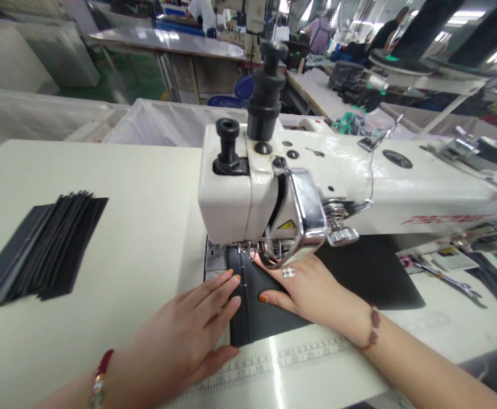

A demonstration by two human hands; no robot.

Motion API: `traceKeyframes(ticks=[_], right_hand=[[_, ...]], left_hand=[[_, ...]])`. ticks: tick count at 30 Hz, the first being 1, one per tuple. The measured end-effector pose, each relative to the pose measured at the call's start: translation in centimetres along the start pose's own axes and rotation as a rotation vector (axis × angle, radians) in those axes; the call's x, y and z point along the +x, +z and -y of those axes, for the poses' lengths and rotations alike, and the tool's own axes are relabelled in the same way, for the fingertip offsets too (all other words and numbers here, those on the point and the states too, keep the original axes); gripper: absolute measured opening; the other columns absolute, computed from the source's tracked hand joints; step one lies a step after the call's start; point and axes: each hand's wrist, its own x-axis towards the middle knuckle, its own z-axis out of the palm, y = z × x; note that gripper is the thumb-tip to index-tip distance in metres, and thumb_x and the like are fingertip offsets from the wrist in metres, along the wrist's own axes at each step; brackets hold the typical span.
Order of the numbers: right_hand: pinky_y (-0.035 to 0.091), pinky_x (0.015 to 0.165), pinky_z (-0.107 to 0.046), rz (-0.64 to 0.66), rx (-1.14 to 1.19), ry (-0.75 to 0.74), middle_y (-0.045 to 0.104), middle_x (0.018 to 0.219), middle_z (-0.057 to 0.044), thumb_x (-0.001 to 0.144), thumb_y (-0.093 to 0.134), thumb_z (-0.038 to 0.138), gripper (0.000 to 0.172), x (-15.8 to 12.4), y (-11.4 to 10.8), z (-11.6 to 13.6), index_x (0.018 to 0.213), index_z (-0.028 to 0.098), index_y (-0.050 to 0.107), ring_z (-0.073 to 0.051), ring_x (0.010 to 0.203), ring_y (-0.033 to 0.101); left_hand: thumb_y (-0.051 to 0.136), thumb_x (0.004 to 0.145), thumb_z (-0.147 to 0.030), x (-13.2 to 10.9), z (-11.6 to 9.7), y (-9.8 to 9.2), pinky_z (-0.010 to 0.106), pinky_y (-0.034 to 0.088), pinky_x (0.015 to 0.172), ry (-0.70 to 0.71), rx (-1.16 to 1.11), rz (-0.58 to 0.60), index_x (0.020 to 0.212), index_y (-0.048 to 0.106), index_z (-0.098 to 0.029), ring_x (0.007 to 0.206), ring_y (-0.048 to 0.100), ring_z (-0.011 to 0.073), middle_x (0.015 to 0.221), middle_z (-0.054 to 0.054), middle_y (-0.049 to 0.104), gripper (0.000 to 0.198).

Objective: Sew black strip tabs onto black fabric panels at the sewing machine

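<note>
A black fabric panel (269, 307) lies under the needle area of a white sewing machine (225, 207), with a raised strip running along its left side. My left hand (192, 329) rests flat at the panel's left edge, fingers stretched out and fingertips touching it. On top of the panel lies my right hand (312, 287), thumb and fingers apart; its fingertips reach beside the presser foot, partly hidden by the shiny metal guard (305, 210). More of the black material extends to the right beneath the machine arm.
Dark strips lie in a fanned stack (56, 244) on the left of the table (146, 227). A printed ruler scale (269, 359) runs along the front. To the right are a wrench (448, 281) and dark scraps (493, 278). Several people work in the background.
</note>
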Motion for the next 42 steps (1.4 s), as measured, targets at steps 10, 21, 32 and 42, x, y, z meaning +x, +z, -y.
traceKeyframes(ticks=[10,21,32,42], right_hand=[[0.045,0.086,-0.037,-0.044,-0.12,0.057,0.065,0.101,-0.012,0.091,0.049,0.051,0.044,1.0,-0.5,-0.1,0.111,0.016,0.064,-0.025,0.093,0.06],[0.047,0.084,-0.041,0.025,-0.008,0.069,0.068,0.104,-0.011,0.089,0.058,0.045,0.037,1.7,-0.8,-0.5,0.109,0.015,0.065,-0.027,0.094,0.062],[0.047,0.083,-0.039,-0.042,0.201,0.146,0.067,0.09,-0.007,0.085,0.063,0.039,0.023,1.8,-0.9,-0.8,0.096,0.019,0.067,-0.025,0.087,0.062],[0.048,0.083,-0.039,-0.076,0.2,0.16,0.068,0.085,-0.006,0.087,0.058,0.037,0.019,1.7,-0.2,-1.0,0.093,0.022,0.068,-0.026,0.087,0.062]], left_hand=[[0.059,0.086,-0.033,0.6,1.4,0.2,0.044,0.053,0.092,-0.019,0.037,-0.057,0.123,0.055,-0.008,0.124,0.048,0.0323,0.139,0.019,0.045,0.045],[0.059,0.087,-0.034,0.6,2.1,0.4,0.044,0.053,0.093,0.004,-0.003,-0.079,0.123,0.053,-0.007,0.13,0.041,0.0331,0.138,0.02,0.046,0.046],[0.056,0.088,-0.033,0.5,2.4,1.0,0.045,0.054,0.092,0.014,0.008,-0.131,0.123,0.053,-0.008,0.131,0.039,0.0332,0.138,0.021,0.045,0.043],[0.052,0.089,-0.033,0.7,2.5,0.8,0.046,0.054,0.091,0.009,0.038,-0.17,0.12,0.055,-0.007,0.126,0.045,0.033,0.134,0.021,0.048,0.041]])
